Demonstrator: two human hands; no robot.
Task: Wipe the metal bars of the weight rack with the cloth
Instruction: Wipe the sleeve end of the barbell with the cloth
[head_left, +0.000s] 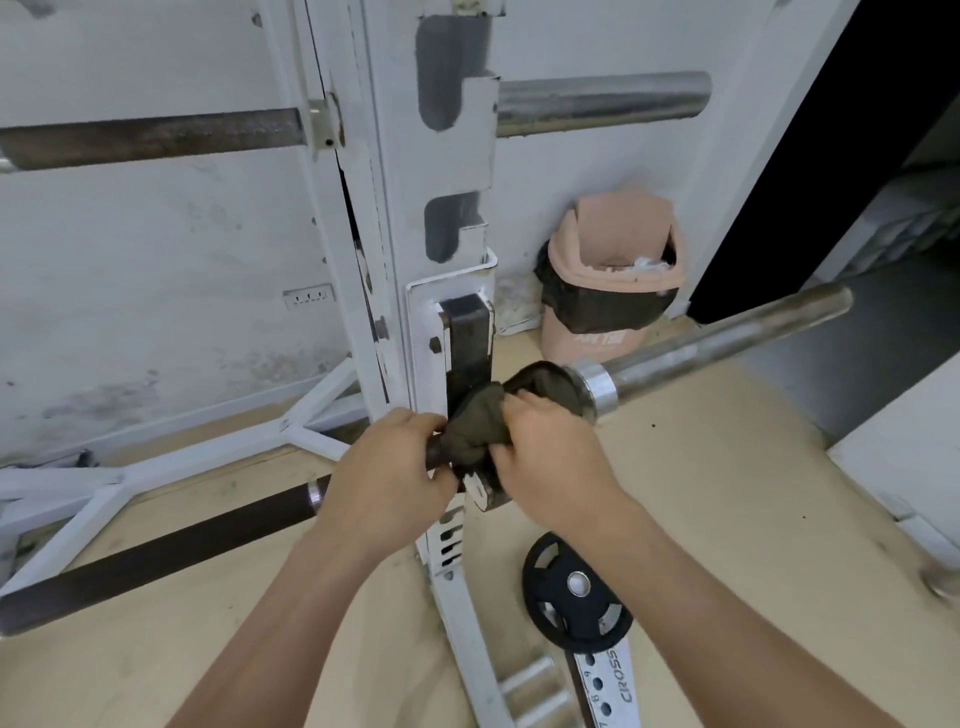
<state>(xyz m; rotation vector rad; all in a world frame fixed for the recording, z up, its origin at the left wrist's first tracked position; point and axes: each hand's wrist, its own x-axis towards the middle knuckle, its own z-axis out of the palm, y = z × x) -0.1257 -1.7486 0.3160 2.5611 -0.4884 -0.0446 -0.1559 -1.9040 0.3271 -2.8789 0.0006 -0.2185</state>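
A white weight rack upright (395, 218) stands in the middle of the view. A long barbell (171, 545) rests across it at hip height, with its steel sleeve (727, 343) reaching to the right. An olive-green cloth (480, 423) is bunched around the bar where it meets the rack. My left hand (387, 467) grips the bar and pinches the cloth's left end. My right hand (550, 457) grips the cloth from the right, near the sleeve's collar. Another bar (602, 101) rests higher on the rack.
A pink bin (613, 280) with a black liner stands against the wall behind the sleeve. A black weight plate (576, 597) leans at the rack's foot on the wooden floor. The rack's white base struts (156, 467) spread to the left. A dark doorway (831, 156) is at right.
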